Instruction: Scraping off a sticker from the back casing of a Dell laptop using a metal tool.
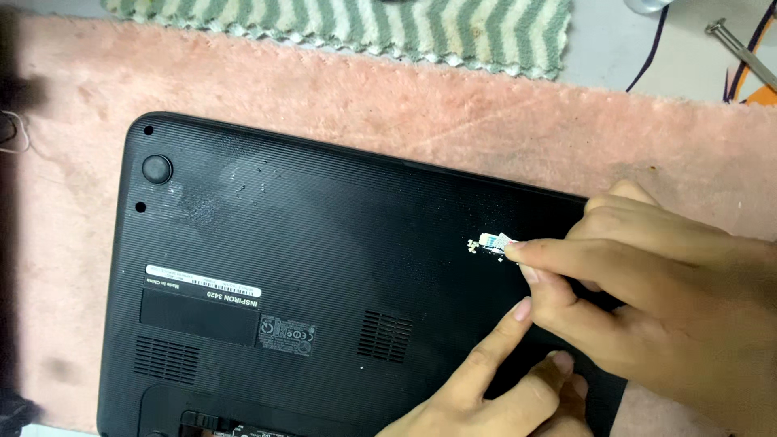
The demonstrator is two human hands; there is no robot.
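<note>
A black laptop (324, 267) lies upside down on a pink fuzzy mat (453, 105). Its ribbed bottom cover shows a round rubber foot (157, 168), label stickers and vent slots (384, 335). A torn white sticker remnant (490, 242) clings to the cover at the right. My right hand (664, 283) rests on the laptop's right part, its index fingertip touching the sticker remnant. My left hand (494, 380) comes up from the bottom edge, index finger stretched out and meeting the right hand's fingers. Neither hand holds anything.
A green and white zigzag cloth (364, 24) lies beyond the mat at the top. A metal tool (740, 48) and dark cables (647, 57) sit at the top right on a pale surface. The laptop's empty battery bay (218, 421) shows at the bottom edge.
</note>
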